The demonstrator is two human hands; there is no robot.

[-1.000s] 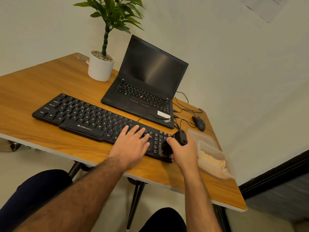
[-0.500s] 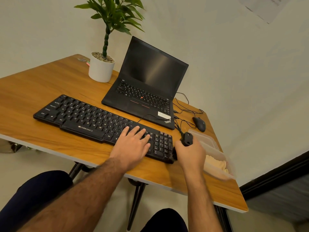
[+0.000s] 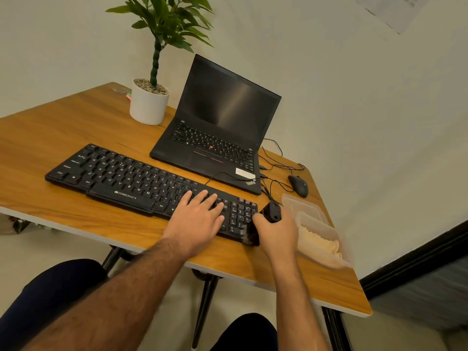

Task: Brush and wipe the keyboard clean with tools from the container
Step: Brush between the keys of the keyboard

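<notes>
- The black keyboard (image 3: 141, 183) is laid along the near edge of the wooden table (image 3: 50, 138).
- The left hand (image 3: 196, 224) is rested flat on the keys near the keyboard's right part, fingers straight and spread.
- A black brush (image 3: 271, 214) is gripped by the right hand (image 3: 277, 235) at the keyboard's right end, its bristles blurred.
- A clear container (image 3: 317, 239) with a yellow cloth (image 3: 321, 245) inside is seen just right of that hand.
- An open laptop (image 3: 217, 127) is placed behind the keyboard.

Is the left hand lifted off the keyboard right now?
No, the left hand lies flat with straight fingers on the keys of the black keyboard, near its right end.
</notes>
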